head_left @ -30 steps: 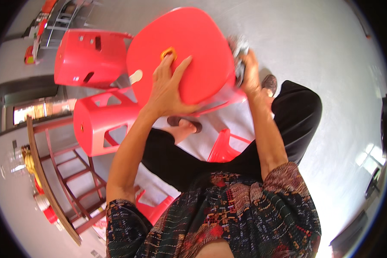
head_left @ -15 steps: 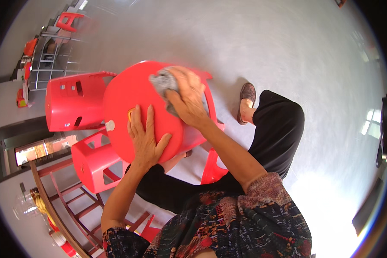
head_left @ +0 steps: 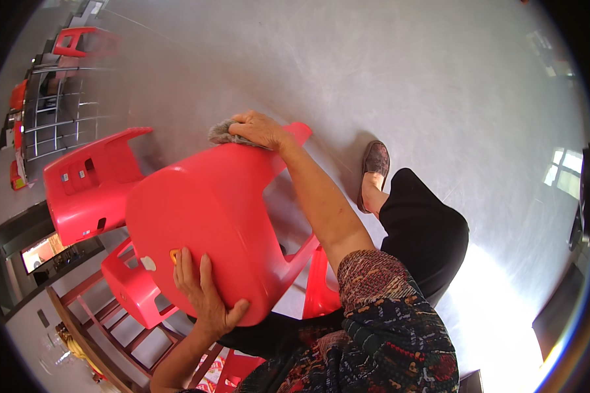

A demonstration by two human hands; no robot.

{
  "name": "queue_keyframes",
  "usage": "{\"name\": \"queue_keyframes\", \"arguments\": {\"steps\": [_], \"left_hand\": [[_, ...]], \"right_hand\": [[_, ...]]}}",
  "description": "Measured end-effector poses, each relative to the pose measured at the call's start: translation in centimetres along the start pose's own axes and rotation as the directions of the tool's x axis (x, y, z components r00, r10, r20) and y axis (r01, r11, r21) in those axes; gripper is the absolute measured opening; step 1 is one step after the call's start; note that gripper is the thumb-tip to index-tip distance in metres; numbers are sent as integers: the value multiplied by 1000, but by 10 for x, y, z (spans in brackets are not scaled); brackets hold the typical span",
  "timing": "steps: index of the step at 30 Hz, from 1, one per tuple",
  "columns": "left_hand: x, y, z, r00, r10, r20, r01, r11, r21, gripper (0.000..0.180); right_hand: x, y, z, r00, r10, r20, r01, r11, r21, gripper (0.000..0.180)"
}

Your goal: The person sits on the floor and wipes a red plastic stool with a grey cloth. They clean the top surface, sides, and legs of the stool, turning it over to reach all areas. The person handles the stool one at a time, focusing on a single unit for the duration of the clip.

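A large red plastic stool (head_left: 190, 209) stands tilted in front of me, its seat top facing me and its legs reaching toward the upper right. My left hand (head_left: 206, 298) lies flat on the seat near the lower edge, thumb and fingers spread. A small orange-yellow thing (head_left: 174, 255) shows beside its fingertips; I cannot tell what it is. With my right hand (head_left: 259, 129) I press a crumpled grey cloth (head_left: 223, 133) against the stool's far side, near a leg. The cloth is partly hidden under the fingers. A white patch (head_left: 149, 263) marks the seat's left edge.
More red stools stand close by on the left: a larger one (head_left: 88, 180) and a smaller one (head_left: 132, 285). Behind the smaller one is a brown wooden rack (head_left: 92, 327). A metal-framed rack (head_left: 56, 124) is at the far left. My shoe (head_left: 375, 164) rests on the grey floor (head_left: 439, 78).
The stool has tipped and come nearer, showing more of its side and legs. My right hand has moved the cloth from the seat top to the far side. My left hand stays on the seat.
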State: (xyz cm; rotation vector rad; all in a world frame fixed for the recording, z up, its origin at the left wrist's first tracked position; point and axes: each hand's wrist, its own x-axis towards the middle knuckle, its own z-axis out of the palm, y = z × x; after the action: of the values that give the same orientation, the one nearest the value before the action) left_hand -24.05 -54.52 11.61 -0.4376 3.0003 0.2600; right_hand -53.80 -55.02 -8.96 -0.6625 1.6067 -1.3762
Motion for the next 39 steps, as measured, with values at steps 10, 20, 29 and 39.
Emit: {"name": "queue_keyframes", "arguments": {"steps": [10,20,29,39], "left_hand": [[2,-10,-1,999,23,44,-20,998,-60,99],[-8,-14,-3,997,7,72,-2,997,-72,103],[1,-6,-1,1000,10,8,-10,999,-36,96],[-2,1,0,993,-7,-117,7,1000,6,86]], "right_hand": [[81,155,-27,923,385,-14,-370,877,-308,42],[54,200,-18,700,440,-562,-570,819,-69,43],[-2,184,4,850,271,-451,-20,873,487,41],[-92,114,48,733,103,-673,-203,977,-71,40]]}}
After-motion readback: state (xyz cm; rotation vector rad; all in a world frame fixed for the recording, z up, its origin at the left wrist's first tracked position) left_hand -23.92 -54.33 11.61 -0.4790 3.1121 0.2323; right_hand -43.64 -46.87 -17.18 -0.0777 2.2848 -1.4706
